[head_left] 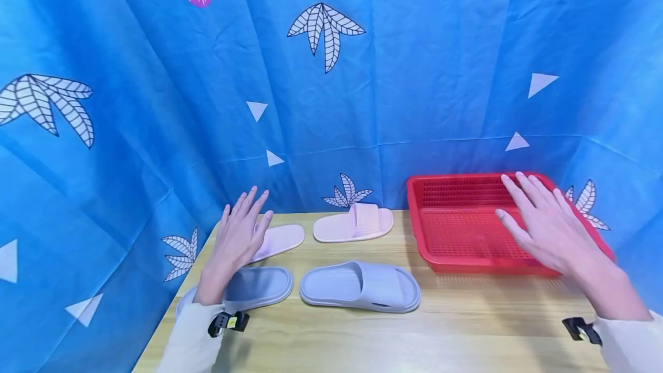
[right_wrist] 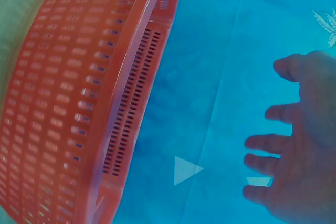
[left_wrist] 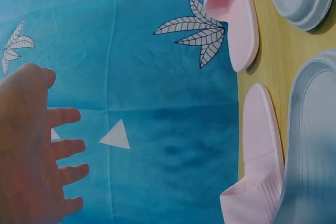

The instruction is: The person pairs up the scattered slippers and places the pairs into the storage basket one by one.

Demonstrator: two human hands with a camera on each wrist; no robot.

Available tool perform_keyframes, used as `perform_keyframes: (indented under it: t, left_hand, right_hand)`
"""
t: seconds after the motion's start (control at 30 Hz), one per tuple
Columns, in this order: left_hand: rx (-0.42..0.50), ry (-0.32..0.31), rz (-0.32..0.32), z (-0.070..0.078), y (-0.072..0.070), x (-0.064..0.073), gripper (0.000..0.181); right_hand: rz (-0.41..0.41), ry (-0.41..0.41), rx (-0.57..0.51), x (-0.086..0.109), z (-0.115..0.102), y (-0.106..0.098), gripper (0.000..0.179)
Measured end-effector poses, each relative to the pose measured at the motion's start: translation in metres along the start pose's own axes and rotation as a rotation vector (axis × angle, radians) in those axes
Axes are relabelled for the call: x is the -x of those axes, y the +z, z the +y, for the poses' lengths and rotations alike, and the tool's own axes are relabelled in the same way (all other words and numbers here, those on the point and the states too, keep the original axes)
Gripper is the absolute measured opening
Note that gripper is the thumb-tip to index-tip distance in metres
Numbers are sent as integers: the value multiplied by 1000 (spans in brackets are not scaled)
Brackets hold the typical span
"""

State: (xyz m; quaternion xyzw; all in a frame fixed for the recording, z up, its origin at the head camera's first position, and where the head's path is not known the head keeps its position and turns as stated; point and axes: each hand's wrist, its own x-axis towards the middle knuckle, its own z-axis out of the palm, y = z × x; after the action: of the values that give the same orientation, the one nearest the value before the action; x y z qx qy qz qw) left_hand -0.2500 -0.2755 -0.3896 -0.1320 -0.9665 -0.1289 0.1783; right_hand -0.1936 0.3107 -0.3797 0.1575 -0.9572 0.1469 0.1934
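Note:
My left hand [head_left: 239, 240], fingers straight and spread, hovers above the left pair of slippers and holds nothing. Under it lie a pink slipper [head_left: 279, 240] and a grey-blue slipper [head_left: 261, 285], each partly hidden by the hand and forearm. To their right are a second pink slipper [head_left: 334, 227] at the back and a second grey-blue slipper [head_left: 383, 284] in front. Over the right side of a red plastic basket [head_left: 430, 240] my right hand [head_left: 549, 226] is held in the air, its fingers extended and nothing in its grasp. Inside the basket only the perforated bottom shows.
A light wooden table [head_left: 362, 338] carries the slippers and the basket. A blue curtain [head_left: 430, 73] printed with leaves and triangles hangs behind the table and along both sides. Each wrist wears a small black strap device [head_left: 228, 322].

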Motion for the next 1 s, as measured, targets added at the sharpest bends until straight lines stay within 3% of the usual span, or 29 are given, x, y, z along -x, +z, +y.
perform_keyframes:
  t: [0.37,1.0]
  left_hand:
    - [50,17,60,4,-5,20,58]
    - [129,76,149,-4,-6,54,51]
  right_hand:
    - [55,-5,-50,7,-11,1,92]
    - [136,-23,-193,19,-40,18,92]
